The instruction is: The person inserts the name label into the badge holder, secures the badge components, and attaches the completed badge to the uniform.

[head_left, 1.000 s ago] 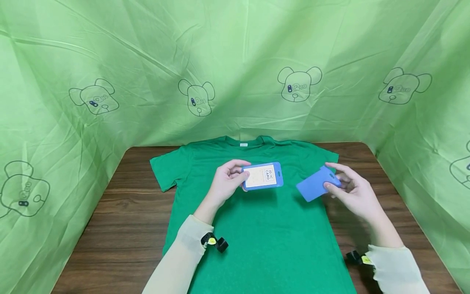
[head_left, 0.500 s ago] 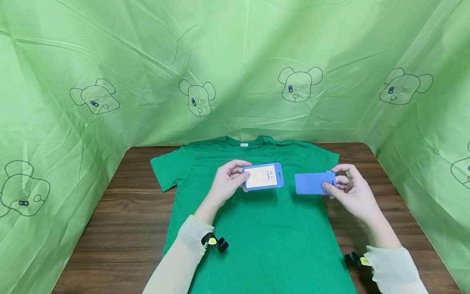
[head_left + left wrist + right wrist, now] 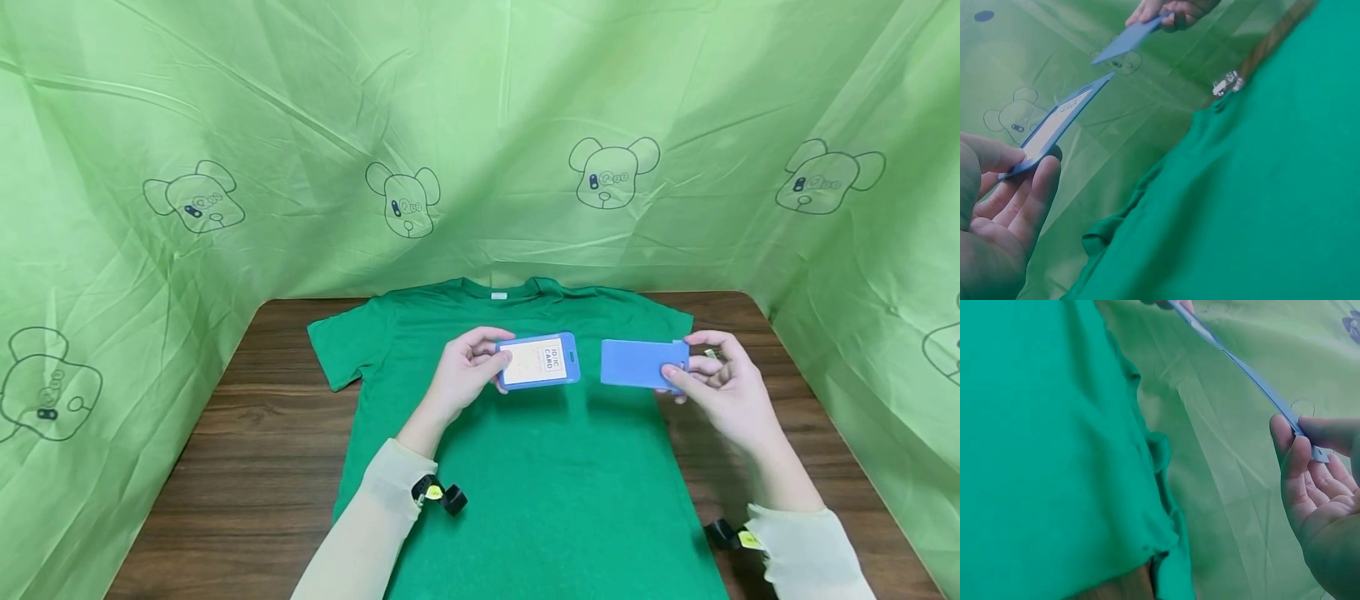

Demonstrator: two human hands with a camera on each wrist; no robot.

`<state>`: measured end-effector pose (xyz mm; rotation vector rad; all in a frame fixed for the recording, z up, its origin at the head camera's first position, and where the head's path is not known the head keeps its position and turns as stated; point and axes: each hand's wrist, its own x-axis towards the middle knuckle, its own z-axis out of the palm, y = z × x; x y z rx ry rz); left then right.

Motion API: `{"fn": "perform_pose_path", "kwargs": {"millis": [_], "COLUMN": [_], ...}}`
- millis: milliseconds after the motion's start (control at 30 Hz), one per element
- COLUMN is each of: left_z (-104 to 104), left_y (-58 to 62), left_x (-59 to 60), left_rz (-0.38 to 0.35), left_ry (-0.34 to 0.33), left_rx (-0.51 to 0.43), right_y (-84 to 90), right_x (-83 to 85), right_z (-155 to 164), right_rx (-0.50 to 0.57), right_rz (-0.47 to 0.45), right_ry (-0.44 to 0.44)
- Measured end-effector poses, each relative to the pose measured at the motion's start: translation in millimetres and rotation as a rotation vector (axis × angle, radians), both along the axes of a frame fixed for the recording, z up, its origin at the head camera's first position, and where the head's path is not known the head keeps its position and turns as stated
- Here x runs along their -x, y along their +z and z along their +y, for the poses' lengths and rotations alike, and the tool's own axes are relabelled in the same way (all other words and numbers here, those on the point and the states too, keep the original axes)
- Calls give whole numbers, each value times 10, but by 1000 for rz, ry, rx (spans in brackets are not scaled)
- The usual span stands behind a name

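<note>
My left hand (image 3: pixel 468 362) pinches a blue ID card holder (image 3: pixel 572 367) between thumb and fingers. A cream insert (image 3: pixel 528 360) printed "ID/IC CARD" lies in its frame. Level with it on the right, my right hand (image 3: pixel 731 383) pinches a plain blue flat plastic piece (image 3: pixel 637 363) by its slotted end. In the head view a gap separates the two pieces, both above the green T-shirt (image 3: pixel 525 483). The left wrist view shows the card holder (image 3: pixel 1063 128) tilted, with the blue piece (image 3: pixel 1129 40) beyond it. My right fingertips cover part of the slotted end.
The T-shirt lies spread on a dark wooden table (image 3: pixel 247 442), collar at the far edge. Green cloth (image 3: pixel 480 100) with bear outlines surrounds the table. Small shiny silvery things (image 3: pixel 1229 83), unclear in kind, lie beside the shirt's edge.
My right hand has turned the plain blue piece from a slant to nearly level and raised it slightly, in line with the card holder. The left hand has stayed in place.
</note>
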<state>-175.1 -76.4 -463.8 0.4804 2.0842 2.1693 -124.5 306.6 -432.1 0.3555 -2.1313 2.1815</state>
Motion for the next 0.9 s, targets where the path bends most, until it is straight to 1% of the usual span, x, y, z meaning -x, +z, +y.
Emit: {"fn": "perform_pose_path", "kwargs": {"millis": [167,333,567,733,900], "left_z": [10,31,56,67,71], "left_y": [6,-9,-24,-13,-8], "left_x": [-12,-14,-25,-41,-41], "left_rz": [-3,-4,0,-5,8], "left_ry": [-25,-36,-61,-61,-65], "left_rx": [-8,-7,2,0,15], "right_y": [35,25,-52,-116,-141], "right_x": [-40,-64,-53,-29,-30], "right_z": [-118,-209,-301,-338,-359], "right_rx": [-4,-38,-24,-24,-27], "right_rz": [11,14,11,10,-6], "right_ry": [-1,-9,7,27,23]}}
